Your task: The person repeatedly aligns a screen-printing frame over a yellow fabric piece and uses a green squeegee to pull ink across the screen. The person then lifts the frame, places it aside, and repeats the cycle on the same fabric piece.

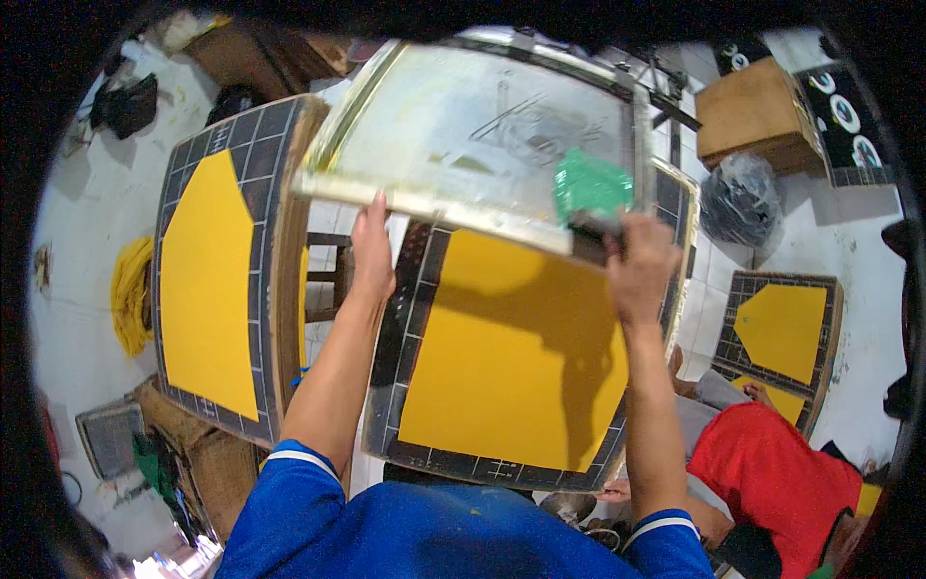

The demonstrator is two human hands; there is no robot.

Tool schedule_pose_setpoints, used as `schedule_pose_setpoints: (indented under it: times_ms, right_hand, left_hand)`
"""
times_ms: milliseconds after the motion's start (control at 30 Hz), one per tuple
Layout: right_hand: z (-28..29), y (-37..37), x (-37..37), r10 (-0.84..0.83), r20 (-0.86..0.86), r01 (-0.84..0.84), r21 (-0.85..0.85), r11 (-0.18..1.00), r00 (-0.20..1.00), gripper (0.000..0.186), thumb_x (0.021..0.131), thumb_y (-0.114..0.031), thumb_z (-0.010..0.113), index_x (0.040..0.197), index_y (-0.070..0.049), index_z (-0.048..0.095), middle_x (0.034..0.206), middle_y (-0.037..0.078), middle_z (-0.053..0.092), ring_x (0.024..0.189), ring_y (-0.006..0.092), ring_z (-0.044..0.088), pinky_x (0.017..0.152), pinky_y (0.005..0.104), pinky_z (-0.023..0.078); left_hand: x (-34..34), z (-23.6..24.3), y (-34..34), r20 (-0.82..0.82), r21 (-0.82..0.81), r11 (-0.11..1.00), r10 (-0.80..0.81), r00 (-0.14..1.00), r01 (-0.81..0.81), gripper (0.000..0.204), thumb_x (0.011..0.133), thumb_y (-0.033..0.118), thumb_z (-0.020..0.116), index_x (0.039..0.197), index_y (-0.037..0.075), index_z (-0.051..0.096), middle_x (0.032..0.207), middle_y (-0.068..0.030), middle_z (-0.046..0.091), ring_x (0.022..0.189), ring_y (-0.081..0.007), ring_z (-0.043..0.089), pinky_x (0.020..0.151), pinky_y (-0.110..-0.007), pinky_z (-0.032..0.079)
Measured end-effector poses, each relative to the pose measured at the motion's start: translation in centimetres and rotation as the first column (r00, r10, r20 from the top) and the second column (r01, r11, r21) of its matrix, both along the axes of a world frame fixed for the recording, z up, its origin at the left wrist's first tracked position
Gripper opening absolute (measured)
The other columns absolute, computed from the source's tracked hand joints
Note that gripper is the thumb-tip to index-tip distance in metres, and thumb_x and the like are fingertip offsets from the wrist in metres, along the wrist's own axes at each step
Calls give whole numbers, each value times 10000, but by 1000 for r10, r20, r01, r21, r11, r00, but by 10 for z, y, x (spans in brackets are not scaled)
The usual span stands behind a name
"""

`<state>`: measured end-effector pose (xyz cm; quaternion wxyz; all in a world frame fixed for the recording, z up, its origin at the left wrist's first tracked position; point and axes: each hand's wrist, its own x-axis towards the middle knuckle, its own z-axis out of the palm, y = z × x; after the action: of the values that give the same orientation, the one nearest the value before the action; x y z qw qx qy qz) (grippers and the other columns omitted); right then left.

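Observation:
A screen-printing frame (415,201) with a pale mesh is tilted up over the far part of the middle board. My left hand (372,246) grips its near bar, thumb on top and the other fingers hidden. At the frame's right end my right hand (641,261), blurred, closes round a dark squeegee (596,234) by the near bar. A glossy green mass of ink (590,183) lies on the mesh just beyond the squeegee. Below the frame, a yellow fabric piece (511,367) lies flat on the gridded black board (386,425), with the shadow of my arm across it.
Another gridded board (270,212) with a yellow piece (207,289) stands to the left. At right, a person in red (772,473) sits beside boards with yellow pieces (786,328). A cardboard box (752,111) and a dark plastic bag (741,198) are at far right.

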<state>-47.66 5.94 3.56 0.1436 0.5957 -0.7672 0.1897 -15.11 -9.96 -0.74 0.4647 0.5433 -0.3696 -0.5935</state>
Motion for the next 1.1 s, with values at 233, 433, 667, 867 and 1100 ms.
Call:
schedule_pose_setpoints:
  times_ms: [233,433,667,867,1100]
  right_hand:
    - [201,-116,-66,-76,-178,5,-369,929,981,609,820,-705,761,1072,-152,783,993,109,774,934,326,737,807,443,562]
    - [253,-183,-188,-54,-218,-1,-243,970,975,518,1006,-602,585,1383,-261,682,1263,101,717,1189,262,684,1001,394,508]
    - [261,-191,-231,34,-479,-112,-136,984,877,497,1029,-598,546,1407,-301,673,1339,110,695,1257,252,659,1071,369,464]
    - [276,-201,-224,-43,-239,1,-173,985,970,639,994,-667,556,1337,-156,729,1270,120,734,1205,275,682,1048,357,475]
    - [278,-210,-239,206,-589,-291,-51,955,781,588,1007,-609,583,1419,-198,669,1280,99,728,1179,256,687,1032,349,479]
  left_hand:
    - [-17,141,-71,238,-742,613,-135,962,270,532,989,391,725,1367,36,606,1232,-124,698,1127,-223,649,980,-379,520]
    - [149,88,-29,916,-197,706,-115,384,680,380,1035,318,569,1271,56,710,1255,-204,706,1182,-408,646,982,-488,525]
    - [332,-16,130,995,52,867,-1,-103,495,659,903,326,756,1490,106,551,1606,-174,450,1454,-467,415,1190,-583,350]
    - [353,-10,131,988,57,791,42,-148,609,624,875,311,754,1441,106,588,1531,-163,516,1407,-403,476,1158,-552,388]
    - [332,33,90,931,325,570,-55,-360,754,364,731,303,761,1015,92,672,1113,-113,678,1056,-298,617,878,-435,486]
